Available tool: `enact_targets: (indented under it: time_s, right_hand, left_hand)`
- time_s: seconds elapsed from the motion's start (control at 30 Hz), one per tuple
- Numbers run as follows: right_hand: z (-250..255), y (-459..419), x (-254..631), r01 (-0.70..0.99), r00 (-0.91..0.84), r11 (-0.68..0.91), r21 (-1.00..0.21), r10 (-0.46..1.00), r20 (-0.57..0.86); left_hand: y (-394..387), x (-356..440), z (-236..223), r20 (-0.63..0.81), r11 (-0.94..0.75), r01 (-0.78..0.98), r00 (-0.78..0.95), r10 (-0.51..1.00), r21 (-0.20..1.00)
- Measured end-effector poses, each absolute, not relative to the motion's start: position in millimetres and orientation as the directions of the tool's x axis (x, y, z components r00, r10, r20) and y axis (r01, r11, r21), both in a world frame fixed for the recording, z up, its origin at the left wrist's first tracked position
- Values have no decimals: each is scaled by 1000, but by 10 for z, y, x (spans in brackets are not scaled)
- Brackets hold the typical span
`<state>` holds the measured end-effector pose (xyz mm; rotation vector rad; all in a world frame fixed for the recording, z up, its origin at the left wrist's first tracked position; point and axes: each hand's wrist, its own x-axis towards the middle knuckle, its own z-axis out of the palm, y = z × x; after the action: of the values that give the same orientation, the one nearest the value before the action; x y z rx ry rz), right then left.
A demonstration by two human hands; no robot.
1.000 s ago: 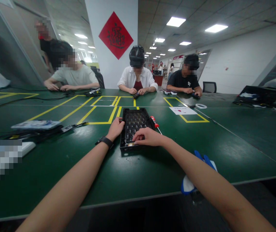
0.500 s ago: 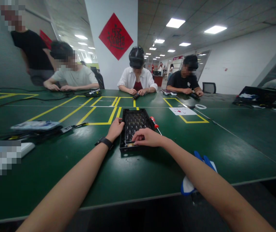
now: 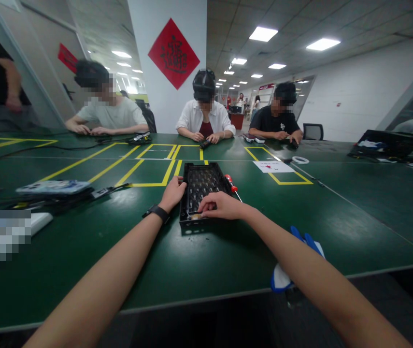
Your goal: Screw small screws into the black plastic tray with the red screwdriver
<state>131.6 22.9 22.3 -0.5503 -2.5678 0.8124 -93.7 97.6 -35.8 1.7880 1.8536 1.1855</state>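
A black open plastic casing [image 3: 208,180], its inside set with rows of small pale shapes, lies on the green table in front of me. My left hand [image 3: 173,192] grips the casing's left wall, thumb on the rim. Over the casing's near end, my right hand [image 3: 221,205] is closed with the fingertips curled down inside. Whatever it pinches is hidden by the fingers. Just left of those fingertips sits a small yellowish part [image 3: 194,216] at the near edge. A red-handled screwdriver [image 3: 231,183] lies against the casing's right side.
Blue-and-white gloves [image 3: 281,278] lie by the front edge under my right forearm. Stacked devices and cables [image 3: 54,188] are on the left. A paper sheet [image 3: 273,166] and white ring [image 3: 300,160] lie beyond at right. Several people sit across the green table [image 3: 148,290].
My right hand has shifted only slightly at the casing's near end. My left hand stays on the wall. The standing person at far left has moved further left.
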Motion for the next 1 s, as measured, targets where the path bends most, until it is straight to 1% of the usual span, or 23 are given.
enact_targets:
  time_s: [0.2, 0.57, 0.77, 1.0]
  right_hand:
    - [218, 232, 1307, 253, -846, 754, -606, 476, 240]
    - [270, 199, 1302, 278, -841, 794, -541, 473, 262]
    - [256, 201, 1305, 268, -844, 774, -573, 476, 247]
    - [258, 198, 1309, 262, -839, 771, -581, 479, 257]
  left_hand:
    - [964, -938, -360, 332, -131, 682, -172, 928, 719]
    - [1000, -945, -374, 319, -113, 692, -176, 931, 713]
    - [989, -946, -374, 334, -128, 694, -170, 927, 708]
    - [979, -934, -358, 325, -116, 692, -179, 929, 712]
